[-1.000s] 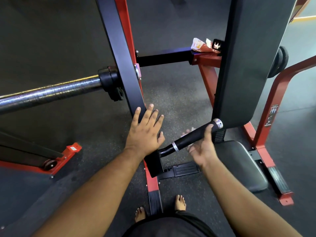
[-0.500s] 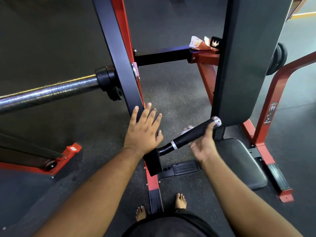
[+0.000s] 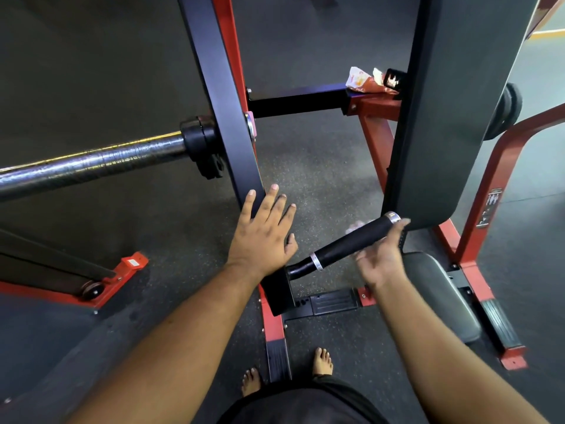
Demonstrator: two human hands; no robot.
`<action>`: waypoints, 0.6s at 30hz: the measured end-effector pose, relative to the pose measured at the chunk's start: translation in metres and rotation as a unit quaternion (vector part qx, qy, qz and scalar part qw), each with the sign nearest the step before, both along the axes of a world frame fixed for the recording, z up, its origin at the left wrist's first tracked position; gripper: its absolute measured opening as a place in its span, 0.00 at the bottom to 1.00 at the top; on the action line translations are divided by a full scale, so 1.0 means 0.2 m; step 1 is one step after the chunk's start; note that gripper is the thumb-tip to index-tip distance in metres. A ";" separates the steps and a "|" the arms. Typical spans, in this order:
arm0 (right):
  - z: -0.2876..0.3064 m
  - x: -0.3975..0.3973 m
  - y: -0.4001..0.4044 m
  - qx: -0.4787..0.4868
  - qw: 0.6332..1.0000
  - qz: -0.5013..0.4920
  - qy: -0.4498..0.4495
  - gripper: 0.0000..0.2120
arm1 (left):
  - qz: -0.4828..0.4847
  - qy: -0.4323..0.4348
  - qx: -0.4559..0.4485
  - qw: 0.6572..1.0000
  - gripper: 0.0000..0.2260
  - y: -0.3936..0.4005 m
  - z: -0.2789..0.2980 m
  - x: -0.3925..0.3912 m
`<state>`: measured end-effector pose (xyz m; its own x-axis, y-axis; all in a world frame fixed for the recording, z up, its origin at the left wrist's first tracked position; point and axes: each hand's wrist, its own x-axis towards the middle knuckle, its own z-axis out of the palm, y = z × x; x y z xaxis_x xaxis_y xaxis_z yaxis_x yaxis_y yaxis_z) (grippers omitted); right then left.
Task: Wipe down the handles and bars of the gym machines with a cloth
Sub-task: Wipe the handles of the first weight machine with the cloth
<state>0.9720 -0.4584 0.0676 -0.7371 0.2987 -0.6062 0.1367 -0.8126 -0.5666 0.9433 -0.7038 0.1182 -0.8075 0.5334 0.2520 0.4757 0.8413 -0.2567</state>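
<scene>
We're looking down at the machine's big black back pad (image 3: 467, 102), then the black frame arm (image 3: 223, 96) with its chrome bar (image 3: 91, 165) sticking out to the left. Our left hand (image 3: 263, 237) lies flat on the arm's lower end, fingers straight and spread. The black handle (image 3: 351, 243) juts from the arm's base toward the pad's bottom edge. Our right hand (image 3: 380, 258) is under its far end, blurry, so we can't tell if it's gripping. A pale bit of cloth (image 3: 354, 226) peeks out just behind the handle.
</scene>
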 end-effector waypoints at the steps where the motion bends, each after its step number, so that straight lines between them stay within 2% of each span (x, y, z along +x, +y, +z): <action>1: 0.01 -0.04 0.08 -0.002 0.999 -0.033 0.015 0.36 | 0.001 0.001 0.001 1.000 0.27 0.00 0.00 0.00; 3: 0.02 -0.10 0.13 0.012 0.998 -0.061 0.027 0.30 | 0.000 0.003 0.001 1.000 0.27 0.01 0.00 -0.01; 6: -0.06 -0.05 -0.06 0.006 1.000 0.005 -0.014 0.24 | -0.004 0.004 0.009 1.000 0.27 0.01 -0.01 -0.01; 8: -0.10 0.04 -0.22 -0.003 0.997 0.067 -0.050 0.28 | -0.006 0.008 0.013 1.000 0.27 0.00 -0.02 -0.01; 10: -0.09 0.09 -0.27 -0.014 0.994 0.089 -0.057 0.33 | -0.008 0.011 0.013 1.000 0.27 0.00 -0.02 0.00; 12: -0.05 0.05 -0.18 -0.021 0.997 0.060 -0.039 0.35 | -0.006 0.009 0.011 1.000 0.26 0.00 -0.01 0.00; 15: 0.02 -0.07 0.01 -0.036 0.999 -0.032 0.007 0.33 | -0.002 0.004 0.001 1.000 0.27 0.00 -0.01 0.00; 18: 0.01 -0.11 -0.01 -0.032 0.997 -0.063 0.017 0.30 | 0.000 0.002 -0.004 1.000 0.27 0.00 -0.01 0.00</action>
